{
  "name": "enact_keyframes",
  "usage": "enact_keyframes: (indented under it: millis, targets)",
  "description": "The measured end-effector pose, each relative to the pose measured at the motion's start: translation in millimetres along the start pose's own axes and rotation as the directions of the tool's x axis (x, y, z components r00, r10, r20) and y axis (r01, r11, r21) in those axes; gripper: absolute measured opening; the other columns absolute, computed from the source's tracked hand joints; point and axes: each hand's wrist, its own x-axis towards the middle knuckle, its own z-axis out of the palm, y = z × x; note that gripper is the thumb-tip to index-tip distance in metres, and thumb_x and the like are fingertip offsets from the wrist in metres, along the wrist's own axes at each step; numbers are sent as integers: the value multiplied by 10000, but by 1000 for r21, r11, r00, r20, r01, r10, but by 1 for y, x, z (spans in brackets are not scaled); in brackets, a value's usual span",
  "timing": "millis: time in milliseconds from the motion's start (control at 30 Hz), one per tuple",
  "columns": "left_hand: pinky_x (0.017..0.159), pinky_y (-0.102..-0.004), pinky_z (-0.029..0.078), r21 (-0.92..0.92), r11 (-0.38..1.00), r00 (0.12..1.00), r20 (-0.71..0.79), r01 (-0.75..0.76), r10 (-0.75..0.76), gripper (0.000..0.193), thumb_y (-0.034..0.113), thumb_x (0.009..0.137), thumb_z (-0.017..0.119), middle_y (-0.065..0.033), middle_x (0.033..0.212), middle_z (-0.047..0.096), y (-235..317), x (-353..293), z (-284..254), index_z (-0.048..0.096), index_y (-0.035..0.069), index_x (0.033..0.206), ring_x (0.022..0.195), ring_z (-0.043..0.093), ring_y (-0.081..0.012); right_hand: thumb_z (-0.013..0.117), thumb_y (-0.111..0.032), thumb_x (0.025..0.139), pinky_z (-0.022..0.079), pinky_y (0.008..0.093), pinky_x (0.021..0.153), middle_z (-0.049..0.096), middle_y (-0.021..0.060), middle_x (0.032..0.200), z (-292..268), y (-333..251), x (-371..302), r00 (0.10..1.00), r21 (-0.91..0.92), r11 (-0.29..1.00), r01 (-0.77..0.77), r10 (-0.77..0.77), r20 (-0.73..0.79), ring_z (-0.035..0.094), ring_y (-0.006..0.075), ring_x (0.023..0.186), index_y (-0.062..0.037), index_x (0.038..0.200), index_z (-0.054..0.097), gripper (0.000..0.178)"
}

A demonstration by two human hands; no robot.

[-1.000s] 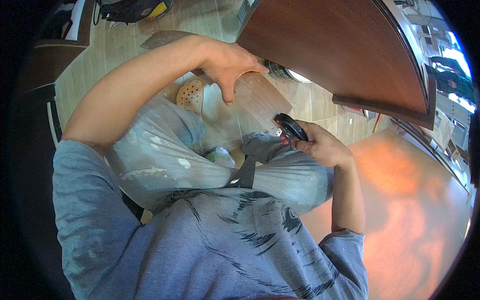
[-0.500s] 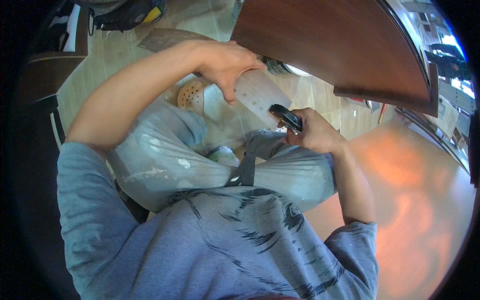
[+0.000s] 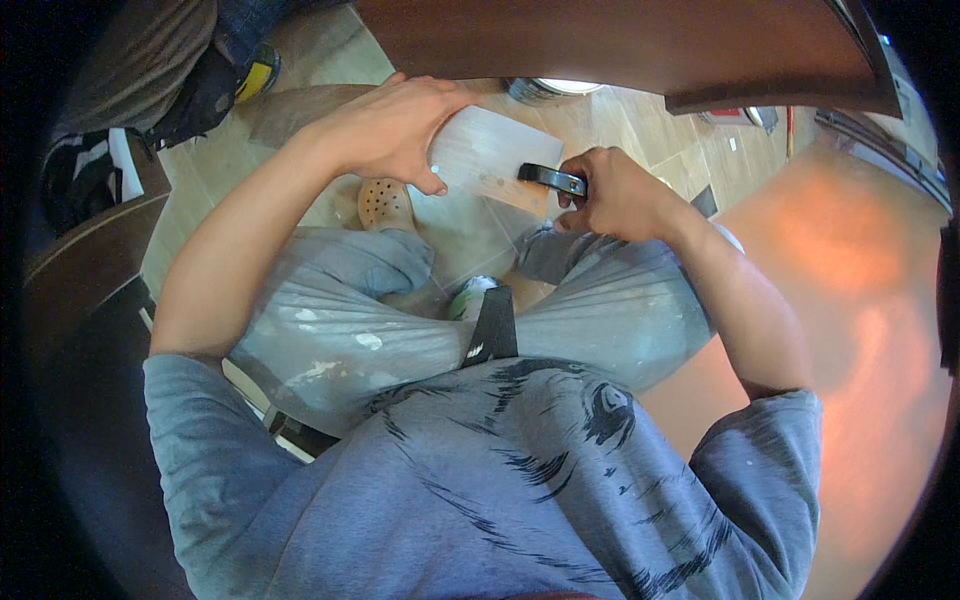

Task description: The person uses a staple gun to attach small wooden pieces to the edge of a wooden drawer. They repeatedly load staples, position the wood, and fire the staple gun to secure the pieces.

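My left hand (image 3: pixel 405 120) is closed round the left end of a flat, pale grey board (image 3: pixel 495 150) with a few spots on its face. The board is held tilted above the floor, between my knees. My right hand (image 3: pixel 620 195) grips a black, curved hand tool (image 3: pixel 553 178) with a shiny metal part; its exact kind does not show. The tool's black end overlaps the board's right edge, and I cannot tell whether it touches. Some fingers of both hands are hidden.
Dark brown furniture (image 3: pixel 600 40) overhangs the far side, with a paint can (image 3: pixel 545 90) beneath it. A person's leg (image 3: pixel 140 70) is at the far left. My tan clog (image 3: pixel 385 203) rests on the tiled floor. A smooth, reflective surface (image 3: pixel 830 350) lies to the right.
The view has shifted. The board now lies more level in view, and the black tool has turned sideways at its right edge. The other person's leg shows more at far left.
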Motion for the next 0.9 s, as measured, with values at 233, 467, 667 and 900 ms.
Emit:
enact_keyframes:
  millis: [233,467,667,900]
  targets:
    - [1100,-473,439,32,997,997,13,76,-76,1003,312,596,886,-210,1362,607,8,2,-5,489,12,1468,1277,573,-375,871,-293,747,569,446,844,734,285,895,-2,-3,-3,996,-13,999,-41,40,-84,731,416,857,44,1006,769,438]
    - [1067,-463,478,2,999,998,40,52,-52,1006,326,590,884,-243,1341,611,10,5,-3,496,-21,1451,1243,593,-403,866,-346,757,574,441,867,737,287,916,0,-1,-4,997,-54,997,-63,60,-54,731,421,886,43,989,775,462]
    - [1075,-471,471,-7,999,998,37,49,-49,1011,321,587,879,-244,1324,616,11,3,-4,491,-21,1456,1233,595,-406,861,-386,769,576,451,878,731,296,902,5,2,0,994,-130,988,-86,75,-85,731,427,888,38,987,778,484]
    - [1070,-487,456,61,998,998,-57,26,-23,960,313,610,866,-209,1263,640,-3,4,3,503,3,1442,1234,598,-360,892,-370,770,556,431,722,684,252,704,3,2,4,995,-86,996,-39,30,-97,685,376,661,95,901,757,503]
